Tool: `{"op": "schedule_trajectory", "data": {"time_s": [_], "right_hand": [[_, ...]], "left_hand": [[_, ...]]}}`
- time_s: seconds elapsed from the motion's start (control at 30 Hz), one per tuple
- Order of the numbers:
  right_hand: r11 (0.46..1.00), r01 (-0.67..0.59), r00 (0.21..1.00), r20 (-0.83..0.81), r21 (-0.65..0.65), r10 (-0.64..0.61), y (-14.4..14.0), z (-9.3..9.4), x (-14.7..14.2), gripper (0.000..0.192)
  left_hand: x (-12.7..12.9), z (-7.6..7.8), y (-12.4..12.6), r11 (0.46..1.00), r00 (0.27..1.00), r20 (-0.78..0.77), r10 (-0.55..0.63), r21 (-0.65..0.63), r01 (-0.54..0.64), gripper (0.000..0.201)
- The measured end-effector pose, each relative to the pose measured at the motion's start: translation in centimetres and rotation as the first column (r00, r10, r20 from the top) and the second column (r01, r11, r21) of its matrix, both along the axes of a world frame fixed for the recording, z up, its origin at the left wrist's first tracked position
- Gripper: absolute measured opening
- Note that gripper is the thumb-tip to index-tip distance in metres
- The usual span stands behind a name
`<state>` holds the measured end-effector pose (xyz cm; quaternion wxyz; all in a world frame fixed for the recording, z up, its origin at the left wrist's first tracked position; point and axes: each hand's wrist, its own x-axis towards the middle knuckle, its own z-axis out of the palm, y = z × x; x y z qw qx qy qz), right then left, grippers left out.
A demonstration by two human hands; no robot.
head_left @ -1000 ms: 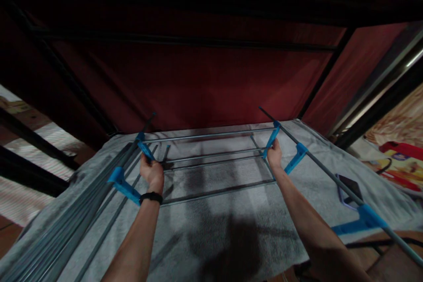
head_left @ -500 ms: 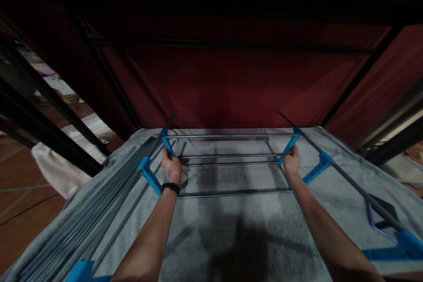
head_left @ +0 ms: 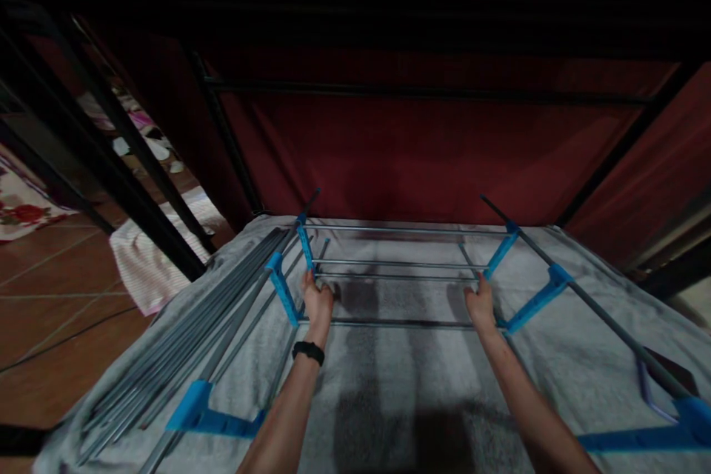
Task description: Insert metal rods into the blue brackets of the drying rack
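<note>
Grey steel rods of the rack frame [head_left: 397, 264] lie on the towel-covered bed [head_left: 389, 385]. Your left hand [head_left: 318, 301] and right hand [head_left: 480, 305] each grip its blue connectors [head_left: 304, 246]. You seem mid-assembly; next, seat the joints with even, steady pressure.

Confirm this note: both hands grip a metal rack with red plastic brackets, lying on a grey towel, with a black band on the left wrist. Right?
Not quite. In the head view the brackets are blue, not red. The rest holds: the left hand and right hand grip the metal rack on the grey towel, and the black band is on the left wrist.
</note>
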<state>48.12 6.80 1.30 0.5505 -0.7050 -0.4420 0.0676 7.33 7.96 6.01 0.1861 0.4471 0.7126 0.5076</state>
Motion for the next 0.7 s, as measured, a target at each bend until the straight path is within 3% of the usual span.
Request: {"op": "schedule_trajectory", "data": {"time_s": [0.1, 0.27, 0.47, 0.7], "right_hand": [[0.981, -0.191, 0.98, 0.055, -0.038, 0.193, -3.4, -1.9, -4.4, 0.058], [0.893, -0.443, 0.841, 0.305, -0.082, 0.446, -10.5, -5.3, -10.9, 0.062], [0.847, -0.478, 0.667, 0.532, -0.233, 0.522, -16.0, -7.9, -13.8, 0.063], [0.85, -0.442, 0.621, 0.586, -0.286, 0.52, -16.1, -7.4, -14.0, 0.063]], "left_hand": [[1.6, -1.2, -3.3, 0.991, 0.991, -0.04, -0.126, 0.043, 0.128, 0.051], [3.2, -3.6, -8.9, 0.944, 0.943, -0.123, -0.308, 0.085, 0.319, 0.045], [2.3, -4.8, -14.2, 0.933, 0.928, -0.151, -0.342, 0.06, 0.354, 0.043], [2.0, -3.3, -17.7, 0.906, 0.902, -0.08, -0.424, -0.025, 0.423, 0.04]]}}
